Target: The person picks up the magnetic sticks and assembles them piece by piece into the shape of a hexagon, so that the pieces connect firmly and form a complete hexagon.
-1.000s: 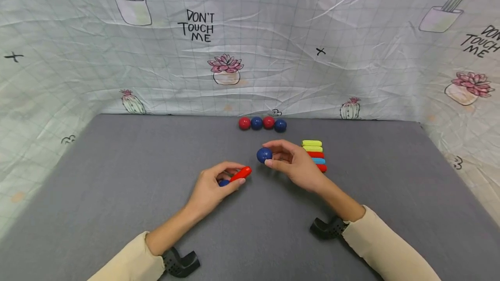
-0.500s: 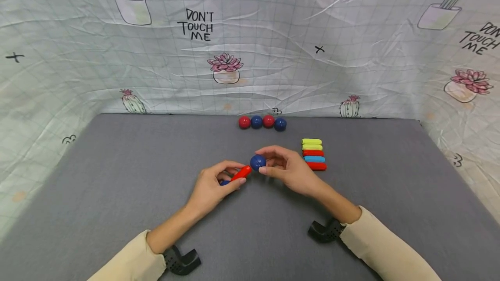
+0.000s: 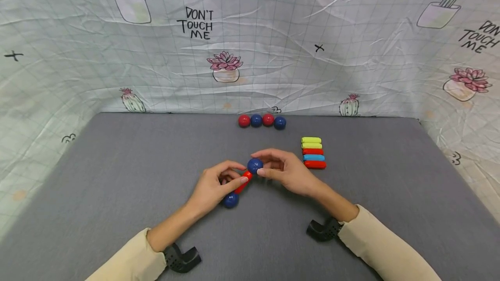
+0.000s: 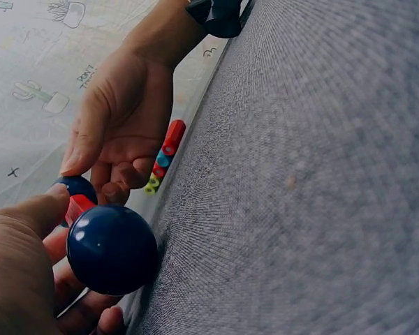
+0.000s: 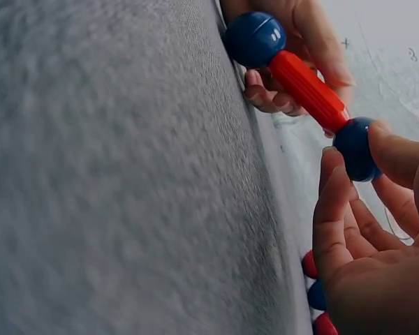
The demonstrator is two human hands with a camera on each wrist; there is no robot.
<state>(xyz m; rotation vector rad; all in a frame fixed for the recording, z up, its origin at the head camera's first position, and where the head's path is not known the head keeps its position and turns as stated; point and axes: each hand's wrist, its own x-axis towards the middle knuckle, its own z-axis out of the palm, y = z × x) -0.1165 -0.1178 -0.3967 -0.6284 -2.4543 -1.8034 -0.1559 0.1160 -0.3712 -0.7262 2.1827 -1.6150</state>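
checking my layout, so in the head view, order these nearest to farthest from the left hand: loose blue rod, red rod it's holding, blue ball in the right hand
1. Red rod: pinched in the left hand.
2. Blue ball: at the rod's upper end, in the right hand.
3. Light blue rod: lying farthest right of the three.

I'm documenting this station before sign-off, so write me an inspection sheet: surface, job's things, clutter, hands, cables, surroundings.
Surface: grey tabletop.
Job's things: red rod with the near blue ball at one end and the far blue ball at the other.
Clutter: row of four balls, red and blue alternating; stack of five rods lying side by side, two yellow, two red, one blue.
Left hand: pinches the red rod.
Right hand: holds the far blue ball.
Cables: nothing seen.
Surroundings: wrinkled backdrop with plant drawings.
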